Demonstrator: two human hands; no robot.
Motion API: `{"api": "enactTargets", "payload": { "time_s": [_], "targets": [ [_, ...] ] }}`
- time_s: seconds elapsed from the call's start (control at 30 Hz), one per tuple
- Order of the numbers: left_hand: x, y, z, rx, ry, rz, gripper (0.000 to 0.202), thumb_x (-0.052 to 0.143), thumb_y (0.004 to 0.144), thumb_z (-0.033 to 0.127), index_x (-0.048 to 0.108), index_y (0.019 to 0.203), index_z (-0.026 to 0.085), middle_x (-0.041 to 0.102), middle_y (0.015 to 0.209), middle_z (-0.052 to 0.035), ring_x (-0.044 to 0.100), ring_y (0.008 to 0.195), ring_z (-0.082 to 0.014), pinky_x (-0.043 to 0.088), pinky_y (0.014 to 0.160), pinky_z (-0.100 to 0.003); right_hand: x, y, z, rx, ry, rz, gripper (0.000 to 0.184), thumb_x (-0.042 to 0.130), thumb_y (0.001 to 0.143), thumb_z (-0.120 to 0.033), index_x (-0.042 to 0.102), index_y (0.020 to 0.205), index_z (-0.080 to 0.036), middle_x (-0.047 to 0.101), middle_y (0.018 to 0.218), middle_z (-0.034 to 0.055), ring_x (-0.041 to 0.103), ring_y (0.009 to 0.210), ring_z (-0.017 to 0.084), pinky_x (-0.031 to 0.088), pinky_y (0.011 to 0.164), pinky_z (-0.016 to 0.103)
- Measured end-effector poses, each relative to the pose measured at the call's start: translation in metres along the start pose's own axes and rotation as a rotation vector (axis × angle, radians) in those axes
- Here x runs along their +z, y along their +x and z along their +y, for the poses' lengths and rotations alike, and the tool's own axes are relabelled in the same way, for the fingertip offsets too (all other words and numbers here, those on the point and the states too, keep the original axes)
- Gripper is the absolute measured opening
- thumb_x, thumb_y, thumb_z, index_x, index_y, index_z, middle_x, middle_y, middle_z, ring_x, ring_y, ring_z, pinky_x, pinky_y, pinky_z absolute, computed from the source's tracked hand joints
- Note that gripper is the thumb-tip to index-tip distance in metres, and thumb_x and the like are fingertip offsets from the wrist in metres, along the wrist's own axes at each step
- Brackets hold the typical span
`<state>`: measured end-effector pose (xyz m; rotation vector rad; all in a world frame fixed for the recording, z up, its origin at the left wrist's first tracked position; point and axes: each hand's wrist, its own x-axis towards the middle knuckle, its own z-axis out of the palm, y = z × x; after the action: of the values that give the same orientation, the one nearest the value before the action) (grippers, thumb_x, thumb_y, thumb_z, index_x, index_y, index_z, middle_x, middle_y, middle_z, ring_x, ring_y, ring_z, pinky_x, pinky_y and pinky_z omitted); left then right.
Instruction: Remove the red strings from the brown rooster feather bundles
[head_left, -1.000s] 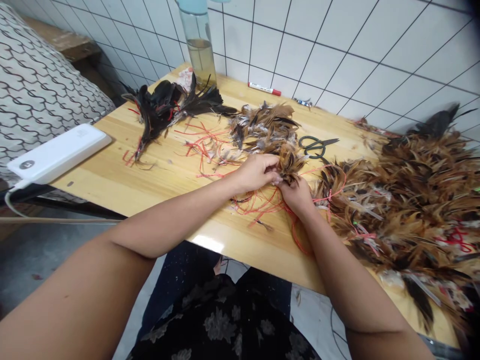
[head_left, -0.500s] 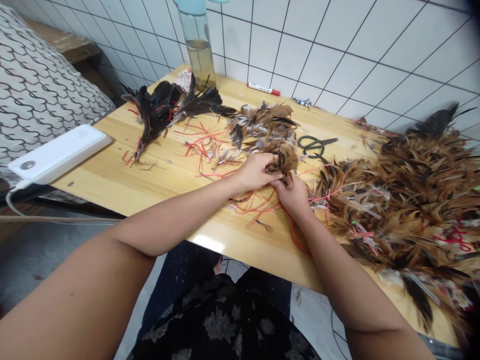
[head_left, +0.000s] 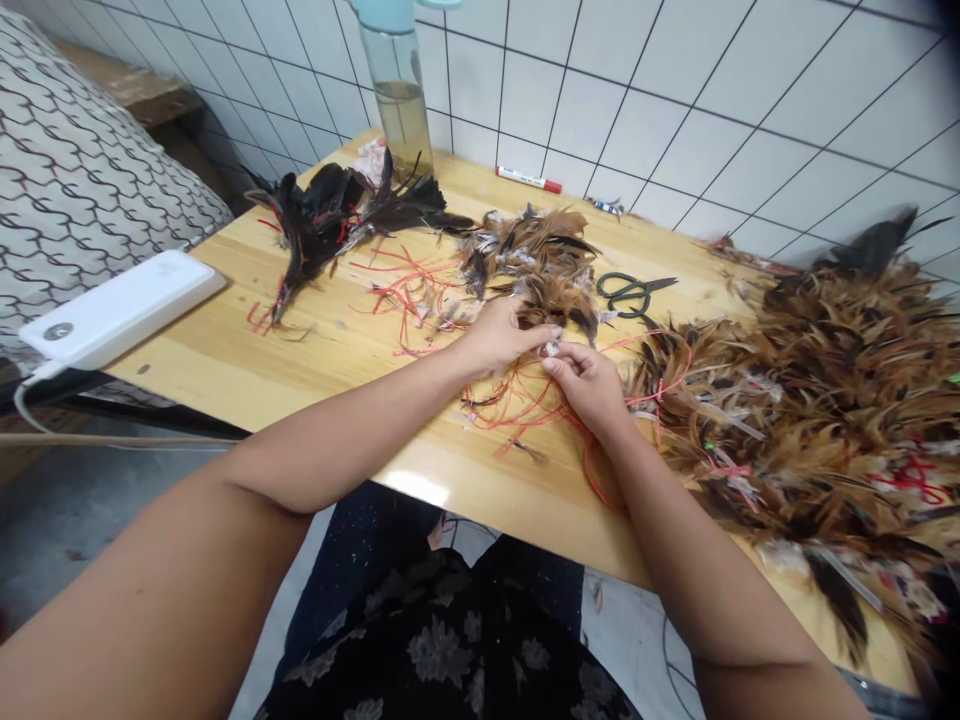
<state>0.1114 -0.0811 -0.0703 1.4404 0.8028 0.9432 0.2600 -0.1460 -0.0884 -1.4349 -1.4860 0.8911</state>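
Note:
My left hand [head_left: 501, 335] is closed round a small bunch of brown feathers [head_left: 559, 300] near the middle of the wooden table [head_left: 315, 350]. My right hand [head_left: 589, 380] sits just to its right, fingers pinched at the quill end of the same bunch. Loose red strings [head_left: 517, 400] lie under and around both hands. A small pile of brown feathers [head_left: 532, 250] lies just beyond the hands.
A large heap of brown feathers [head_left: 825, 400] covers the right of the table. Black feathers [head_left: 330, 210] lie at far left, scissors [head_left: 630, 290] behind my hands, a red-capped marker [head_left: 529, 179] and a bottle [head_left: 397, 90] by the tiled wall, a white power bank [head_left: 120, 310] on the left edge.
Both hands have shifted slightly. The left hand slid up the feather bunch and the right hand drew back a little, its pinch now at the quill tips.

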Motion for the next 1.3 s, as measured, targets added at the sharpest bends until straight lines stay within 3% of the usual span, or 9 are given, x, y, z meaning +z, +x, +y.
{"api": "enactTargets", "payload": {
  "time_s": [0.1, 0.17, 0.37, 0.47, 0.67, 0.9, 1.07, 1.3],
  "targets": [
    [0.004, -0.003, 0.0, 0.051, 0.129, 0.023, 0.026, 0.067, 0.074, 0.02, 0.067, 0.098, 0.01, 0.074, 0.092, -0.0074, 0.068, 0.081, -0.0159, 0.053, 0.077, -0.027, 0.001, -0.002, -0.004, -0.061, -0.214, 0.035, 0.035, 0.066, 0.074, -0.047, 0.048, 0.059, -0.022, 0.041, 0.053, -0.0048, 0.038, 0.054, 0.011, 0.031, 0.055, 0.027],
    [0.008, -0.006, 0.0, 0.083, 0.239, 0.071, 0.025, 0.068, 0.075, 0.021, 0.068, 0.097, 0.011, 0.074, 0.092, -0.008, 0.067, 0.08, -0.0163, 0.053, 0.074, -0.027, 0.002, -0.002, -0.006, -0.076, -0.299, 0.059, 0.039, 0.066, 0.074, -0.044, 0.04, 0.055, -0.022, 0.039, 0.053, -0.0049, 0.037, 0.054, 0.011, 0.029, 0.056, 0.027],
    [0.015, -0.011, -0.005, 0.139, 0.372, 0.145, 0.023, 0.069, 0.076, 0.026, 0.069, 0.095, 0.013, 0.074, 0.09, -0.0066, 0.067, 0.081, -0.0168, 0.052, 0.075, -0.027, 0.004, -0.002, -0.004, -0.05, -0.415, 0.144, 0.026, 0.059, 0.079, -0.032, 0.045, 0.059, -0.022, 0.051, 0.062, 0.0001, 0.046, 0.062, 0.016, 0.036, 0.063, 0.03],
    [0.018, -0.01, -0.01, 0.114, 0.279, 0.116, 0.027, 0.07, 0.076, 0.027, 0.068, 0.099, 0.013, 0.074, 0.094, -0.0079, 0.068, 0.085, -0.0184, 0.053, 0.078, -0.029, 0.004, -0.004, -0.003, -0.071, -0.459, 0.142, 0.022, 0.051, 0.083, -0.03, 0.051, 0.063, -0.022, 0.057, 0.069, 0.004, 0.052, 0.069, 0.019, 0.039, 0.067, 0.031],
    [0.017, -0.009, -0.007, 0.001, -0.147, -0.023, 0.038, 0.077, 0.069, 0.026, 0.065, 0.102, 0.012, 0.074, 0.1, -0.008, 0.068, 0.092, -0.0182, 0.053, 0.089, -0.032, 0.0, -0.004, 0.001, -0.124, -0.36, 0.144, 0.022, 0.044, 0.085, -0.029, 0.051, 0.066, -0.023, 0.06, 0.071, 0.0033, 0.055, 0.072, 0.019, 0.041, 0.069, 0.031],
    [0.01, -0.009, 0.002, -0.086, -0.333, -0.181, 0.047, 0.089, 0.054, 0.03, 0.064, 0.089, 0.01, 0.071, 0.084, -0.0044, 0.065, 0.079, -0.0136, 0.053, 0.079, -0.028, -0.004, 0.001, 0.006, -0.101, -0.188, 0.134, 0.025, 0.043, 0.087, -0.032, 0.047, 0.064, -0.023, 0.056, 0.063, -0.0003, 0.05, 0.063, 0.017, 0.04, 0.063, 0.03],
    [0.014, -0.01, 0.001, -0.091, -0.339, -0.147, 0.04, 0.088, 0.057, 0.033, 0.061, 0.076, 0.01, 0.064, 0.068, 0.0, 0.058, 0.061, -0.0078, 0.048, 0.062, -0.022, -0.004, -0.001, 0.004, -0.102, -0.24, 0.111, 0.025, 0.046, 0.087, -0.034, 0.05, 0.064, -0.023, 0.059, 0.065, 0.0007, 0.053, 0.065, 0.017, 0.04, 0.063, 0.03],
    [0.003, -0.004, 0.005, -0.11, -0.305, -0.09, 0.038, 0.087, 0.057, 0.03, 0.059, 0.074, 0.01, 0.061, 0.066, 0.0006, 0.055, 0.059, -0.0074, 0.047, 0.06, -0.023, -0.004, -0.002, -0.002, -0.111, -0.071, 0.003, 0.03, 0.052, 0.089, -0.045, 0.067, 0.079, -0.022, 0.072, 0.085, 0.0048, 0.065, 0.088, 0.021, 0.049, 0.084, 0.035]
  ]
}}
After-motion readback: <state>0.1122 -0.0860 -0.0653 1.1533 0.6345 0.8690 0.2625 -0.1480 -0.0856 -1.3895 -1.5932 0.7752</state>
